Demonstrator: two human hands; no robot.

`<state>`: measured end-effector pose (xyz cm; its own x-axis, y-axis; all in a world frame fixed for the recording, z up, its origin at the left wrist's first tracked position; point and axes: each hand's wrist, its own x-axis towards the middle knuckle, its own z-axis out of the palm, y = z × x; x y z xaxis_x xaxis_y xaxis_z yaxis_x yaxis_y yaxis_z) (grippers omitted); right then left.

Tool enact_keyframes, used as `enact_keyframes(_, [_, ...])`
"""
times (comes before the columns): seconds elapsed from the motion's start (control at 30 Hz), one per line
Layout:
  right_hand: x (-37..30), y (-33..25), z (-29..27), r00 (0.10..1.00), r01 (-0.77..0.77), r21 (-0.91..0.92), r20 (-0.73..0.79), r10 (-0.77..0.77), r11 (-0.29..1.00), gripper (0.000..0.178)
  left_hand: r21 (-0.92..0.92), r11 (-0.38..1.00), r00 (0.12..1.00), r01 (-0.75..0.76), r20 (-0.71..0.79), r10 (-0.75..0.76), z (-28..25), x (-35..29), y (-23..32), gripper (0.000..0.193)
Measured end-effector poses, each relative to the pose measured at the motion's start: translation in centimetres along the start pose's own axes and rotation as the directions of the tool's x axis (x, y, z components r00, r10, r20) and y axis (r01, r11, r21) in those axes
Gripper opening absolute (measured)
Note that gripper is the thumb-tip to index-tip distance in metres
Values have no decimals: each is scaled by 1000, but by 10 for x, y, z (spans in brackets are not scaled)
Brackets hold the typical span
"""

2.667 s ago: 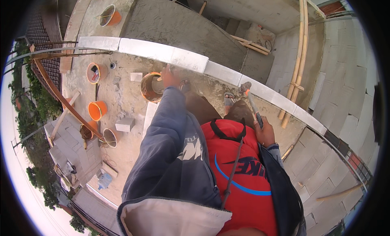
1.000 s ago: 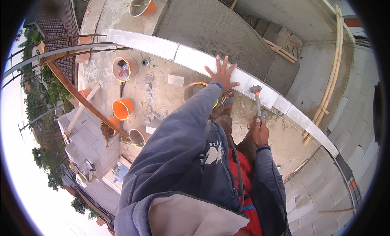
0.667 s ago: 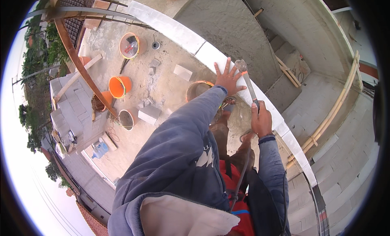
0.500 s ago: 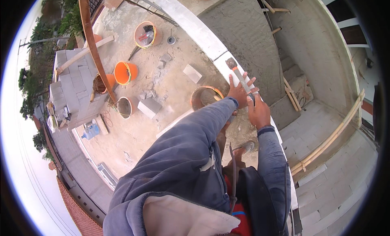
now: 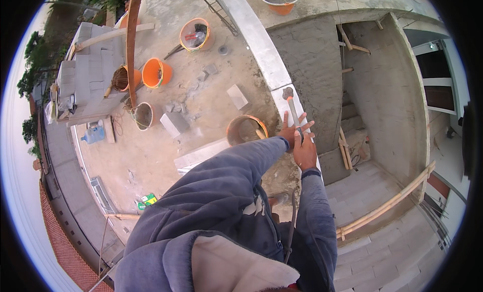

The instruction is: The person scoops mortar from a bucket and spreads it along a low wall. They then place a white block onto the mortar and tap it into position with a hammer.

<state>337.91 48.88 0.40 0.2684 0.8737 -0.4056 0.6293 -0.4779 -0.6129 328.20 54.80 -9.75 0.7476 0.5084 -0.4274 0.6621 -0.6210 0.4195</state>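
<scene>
My left hand [image 5: 290,133] rests with spread fingers on the white block top [image 5: 261,53] of a low wall. My right hand [image 5: 305,152] is just beside it, closed around the handle of a mallet [image 5: 291,105]. The mallet has a rounded, dirty grey head and an orange band below it. Its shaft crosses over my left fingers, and the head is above the wall top close to a joint between blocks. Whether the head touches the block I cannot tell. My right palm hides the handle's lower end.
Left of the wall stands a mortar bucket [image 5: 247,130], with loose blocks [image 5: 237,97] and more orange buckets [image 5: 157,73] farther off. A stack of grey blocks [image 5: 94,65] is at far left. Right of the wall, the level drops toward a stairwell [image 5: 352,111] with bamboo poles [image 5: 387,204].
The whole view has shifted and turned a little, bringing a bucket at the top further into sight. Both hands stay at the wall top, with the mallet still in my right hand.
</scene>
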Motion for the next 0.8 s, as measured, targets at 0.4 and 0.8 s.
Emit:
enact_keyframes(0.4, [-294,98,-83,914,-374,20,-160,372,927,32,168,984,968,65,229,-103,-50,-19,19,92])
enact_keyframes(0.8, [-481,191,-28,747,-664,-41,25,665,747,33,-96,886,891,453,87,-446,91,-240,16,89])
